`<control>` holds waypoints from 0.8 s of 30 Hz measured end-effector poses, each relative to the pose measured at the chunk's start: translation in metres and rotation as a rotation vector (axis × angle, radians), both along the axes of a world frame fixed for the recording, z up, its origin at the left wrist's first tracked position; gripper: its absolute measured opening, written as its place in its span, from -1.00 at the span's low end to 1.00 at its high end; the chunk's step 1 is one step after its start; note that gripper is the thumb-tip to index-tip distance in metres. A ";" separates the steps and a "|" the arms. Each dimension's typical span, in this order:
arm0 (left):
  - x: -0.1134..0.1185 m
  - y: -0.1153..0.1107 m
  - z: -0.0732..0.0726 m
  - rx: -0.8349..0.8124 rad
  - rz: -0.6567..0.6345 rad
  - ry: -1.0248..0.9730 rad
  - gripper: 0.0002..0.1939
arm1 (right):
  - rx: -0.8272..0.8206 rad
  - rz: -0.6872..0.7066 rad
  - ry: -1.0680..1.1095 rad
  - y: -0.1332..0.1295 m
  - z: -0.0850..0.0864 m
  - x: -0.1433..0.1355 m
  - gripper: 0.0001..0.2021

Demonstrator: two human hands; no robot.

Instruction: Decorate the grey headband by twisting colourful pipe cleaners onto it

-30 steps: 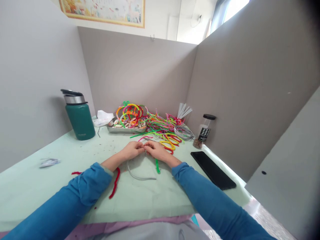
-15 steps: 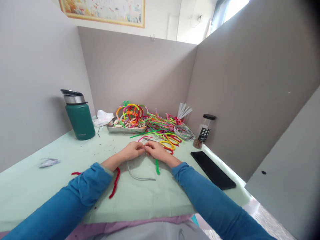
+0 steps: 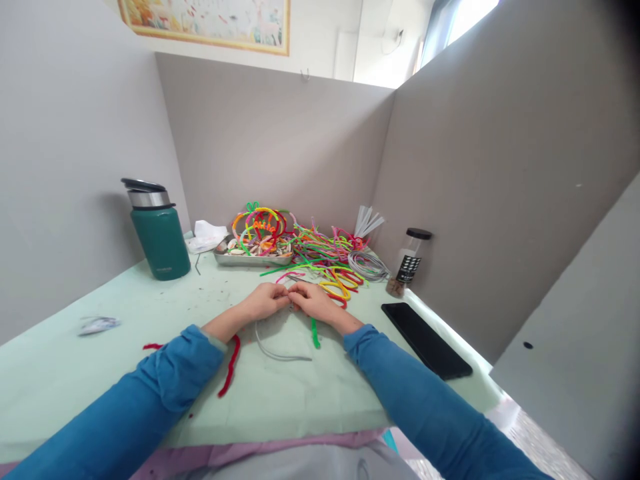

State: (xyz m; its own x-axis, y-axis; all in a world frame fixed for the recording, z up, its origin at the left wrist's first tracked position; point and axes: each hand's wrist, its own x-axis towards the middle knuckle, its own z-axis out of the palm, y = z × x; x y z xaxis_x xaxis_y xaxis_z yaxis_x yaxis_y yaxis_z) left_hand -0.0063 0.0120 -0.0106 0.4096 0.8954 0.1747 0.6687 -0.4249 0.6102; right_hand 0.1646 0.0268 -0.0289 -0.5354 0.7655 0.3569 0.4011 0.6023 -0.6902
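Observation:
My left hand [image 3: 265,301] and my right hand [image 3: 313,300] meet at the fingertips over the middle of the table, both closed in a pinch. Whatever lies between the fingertips is too small to make out. A grey wire [image 3: 280,356] curves on the cloth below my hands. Beside my right wrist lies a green fuzzy stem [image 3: 315,334]. The red fuzzy stem [image 3: 230,368] is near my left wrist. Just behind my hands are a pink stem [image 3: 290,275] and yellow loops [image 3: 340,291].
A metal tray [image 3: 254,261] holds small pieces and colourful loops. Right of it are piled stems [image 3: 325,245] and a grey wire coil [image 3: 369,265]. A green bottle [image 3: 161,241] stands left; a clear jar [image 3: 407,263] and black phone [image 3: 426,340] are right. Grey partitions surround the table.

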 end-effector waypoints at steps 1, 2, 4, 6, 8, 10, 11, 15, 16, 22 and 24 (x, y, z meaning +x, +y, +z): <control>0.000 0.000 0.000 0.001 0.001 -0.003 -0.64 | -0.001 0.001 0.001 0.000 0.000 0.000 -0.82; 0.000 0.000 0.000 0.004 0.002 -0.005 -0.65 | -0.002 -0.001 0.003 0.000 0.000 0.000 -0.82; 0.000 0.000 0.000 0.008 0.005 -0.005 -0.66 | -0.003 -0.005 0.004 0.000 0.000 0.000 -0.82; 0.000 0.000 -0.001 0.007 0.008 0.000 -0.66 | -0.004 -0.008 0.002 -0.001 0.000 -0.001 -0.82; 0.000 0.000 0.000 0.006 0.009 0.006 -0.66 | -0.004 -0.009 0.002 -0.001 0.001 -0.001 -0.81; 0.000 0.000 0.000 0.007 0.005 0.010 -0.66 | -0.002 -0.013 0.000 -0.001 0.001 0.000 -0.79; 0.000 0.000 0.000 0.009 0.001 0.013 -0.66 | 0.000 -0.015 -0.004 -0.001 0.002 0.000 -0.78; 0.000 0.001 -0.001 0.024 0.005 0.028 -0.65 | 0.014 -0.011 -0.022 0.000 0.002 0.001 -0.79; 0.000 0.002 -0.002 0.029 0.005 0.032 -0.64 | 0.015 -0.007 -0.025 0.000 0.002 0.001 -0.79; -0.001 0.003 -0.002 0.021 -0.016 0.031 -0.64 | 0.012 -0.005 -0.010 0.000 -0.001 0.000 -0.81; -0.001 0.003 -0.002 0.013 -0.016 0.034 -0.65 | 0.014 -0.003 -0.008 0.000 -0.001 0.000 -0.80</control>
State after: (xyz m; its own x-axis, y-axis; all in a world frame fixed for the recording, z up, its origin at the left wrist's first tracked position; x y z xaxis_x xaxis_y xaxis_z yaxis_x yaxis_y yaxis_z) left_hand -0.0072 0.0151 -0.0125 0.4295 0.8866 0.1717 0.6822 -0.4431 0.5816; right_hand 0.1641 0.0272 -0.0303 -0.5358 0.7624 0.3629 0.4087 0.6103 -0.6787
